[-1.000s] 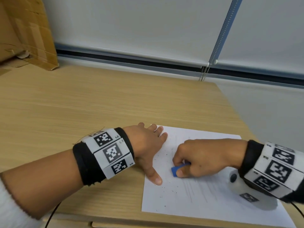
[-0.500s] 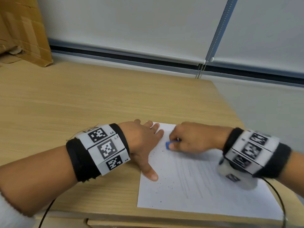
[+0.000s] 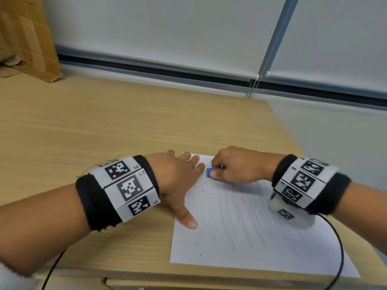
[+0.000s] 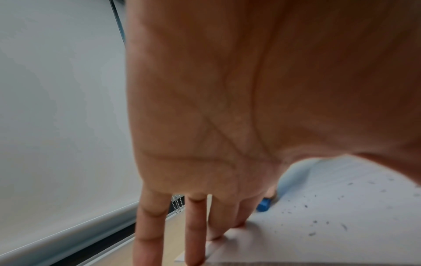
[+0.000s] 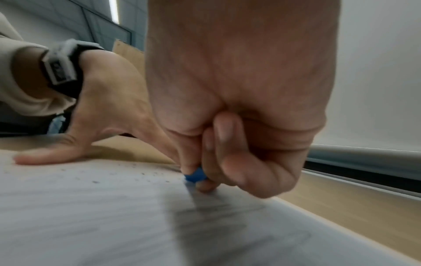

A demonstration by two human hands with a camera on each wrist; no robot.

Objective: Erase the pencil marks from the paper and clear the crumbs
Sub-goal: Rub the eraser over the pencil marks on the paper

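Note:
A white sheet of paper (image 3: 247, 237) lies at the near right corner of the wooden table (image 3: 104, 126). Faint pencil strokes (image 3: 240, 218) run across it, and several dark eraser crumbs (image 3: 201, 193) are scattered along its left side. My right hand (image 3: 236, 166) pinches a small blue eraser (image 3: 210, 172) and presses it on the paper near the far left corner. The eraser (image 5: 196, 175) tip shows blue under the curled fingers in the right wrist view. My left hand (image 3: 178, 176) lies flat with fingers spread, holding down the paper's left edge; its thumb (image 3: 188, 220) rests on the sheet.
A torn cardboard box (image 3: 27, 38) stands at the far left of the table. A roller blind (image 3: 188, 28) with a bead chain (image 3: 251, 88) hangs behind. The table's right edge (image 3: 293, 139) runs just beyond the paper. A black cable (image 3: 337, 258) trails from my right wrist.
My right hand has slid the eraser away from me, from the middle of the sheet up to its far left corner. The left hand has stayed flat on the paper's edge.

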